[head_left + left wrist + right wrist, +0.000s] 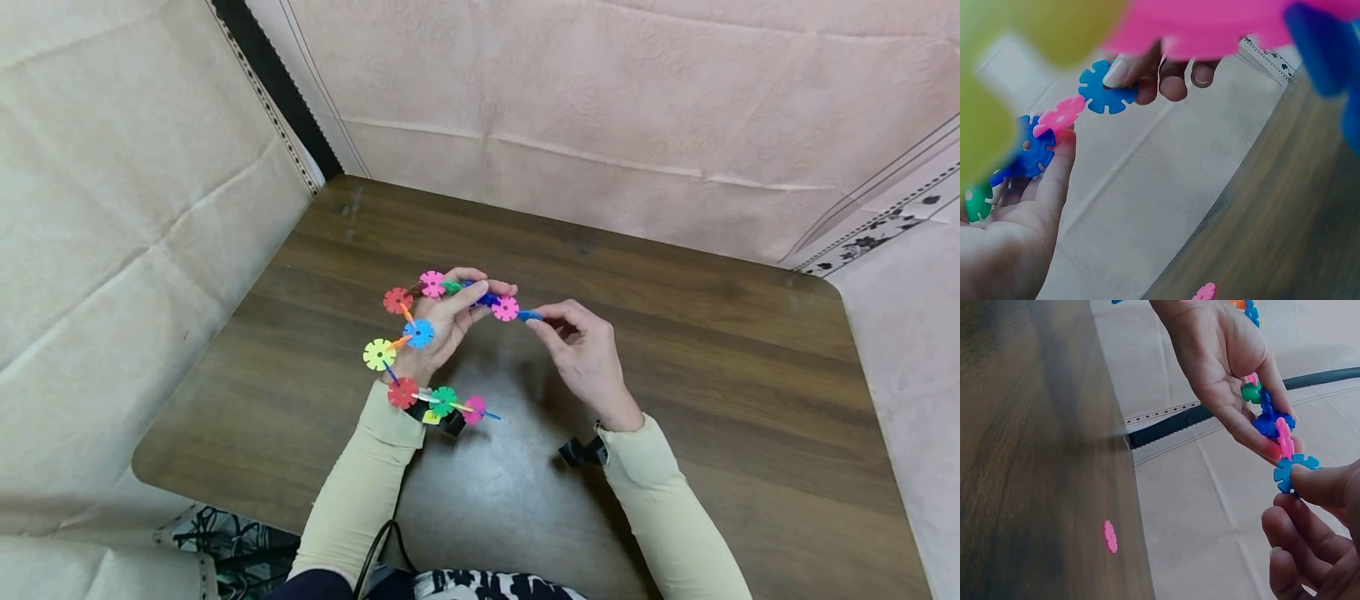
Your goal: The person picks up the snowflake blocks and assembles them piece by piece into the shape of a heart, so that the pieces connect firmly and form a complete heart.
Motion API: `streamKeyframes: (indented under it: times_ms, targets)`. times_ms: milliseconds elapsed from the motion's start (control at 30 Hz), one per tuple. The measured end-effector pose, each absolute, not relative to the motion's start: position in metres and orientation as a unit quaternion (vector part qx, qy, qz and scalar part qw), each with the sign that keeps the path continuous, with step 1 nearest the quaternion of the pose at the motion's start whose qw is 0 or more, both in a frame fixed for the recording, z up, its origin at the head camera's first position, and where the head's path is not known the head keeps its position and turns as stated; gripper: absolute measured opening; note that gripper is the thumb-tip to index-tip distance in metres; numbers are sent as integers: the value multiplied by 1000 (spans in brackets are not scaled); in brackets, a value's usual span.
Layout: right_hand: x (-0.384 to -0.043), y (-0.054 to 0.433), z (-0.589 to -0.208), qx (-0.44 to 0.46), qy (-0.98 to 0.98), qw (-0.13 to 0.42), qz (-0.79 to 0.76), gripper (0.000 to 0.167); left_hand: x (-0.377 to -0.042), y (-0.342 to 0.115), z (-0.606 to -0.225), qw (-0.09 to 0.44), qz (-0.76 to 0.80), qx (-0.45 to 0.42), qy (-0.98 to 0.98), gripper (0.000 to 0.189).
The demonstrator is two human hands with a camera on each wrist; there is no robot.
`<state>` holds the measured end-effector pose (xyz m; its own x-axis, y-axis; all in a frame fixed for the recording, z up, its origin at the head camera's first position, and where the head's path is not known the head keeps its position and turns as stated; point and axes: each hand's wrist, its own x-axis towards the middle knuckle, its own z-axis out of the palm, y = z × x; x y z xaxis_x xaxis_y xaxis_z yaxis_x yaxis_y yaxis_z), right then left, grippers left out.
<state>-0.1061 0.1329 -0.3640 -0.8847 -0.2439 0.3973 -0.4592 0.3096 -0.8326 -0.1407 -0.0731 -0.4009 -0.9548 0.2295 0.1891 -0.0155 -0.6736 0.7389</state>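
Observation:
A chain of notched plastic snowflake discs in several colours loops over my left hand point(447, 323) and wrist. With thumb and fingers, the left hand holds the chain at a dark blue disc point(1036, 150). Slotted into that one is a pink disc point(506, 308). My right hand point(585, 354) pinches the blue disc point(1288, 472) at the chain's end between thumb and index finger; it joins the pink disc's edge. The other end, with a green disc point(442, 402) and a magenta disc point(474, 409), hangs by the left wrist.
Beneath the hands is a brown wooden table point(712, 375). A loose pink disc point(1110, 536) lies on it in the wrist views. Pale cloth point(600, 100) hangs behind and at the sides. A black cable point(382, 533) runs near the left sleeve.

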Motion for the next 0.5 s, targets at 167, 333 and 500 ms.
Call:
streamKeyframes:
  times_ms: [167, 333, 500]
  targets:
    - [-107, 133, -364, 222, -805, 98, 541, 14, -141, -73, -401, 70, 904, 135, 399, 11]
    - [-107, 132, -365, 212, -804, 83, 550, 15, -141, -72, -400, 75, 906, 134, 395, 10]
    - [-107, 130, -366, 206, -804, 92, 551, 15, -140, -70, -400, 80, 908, 133, 390, 12]
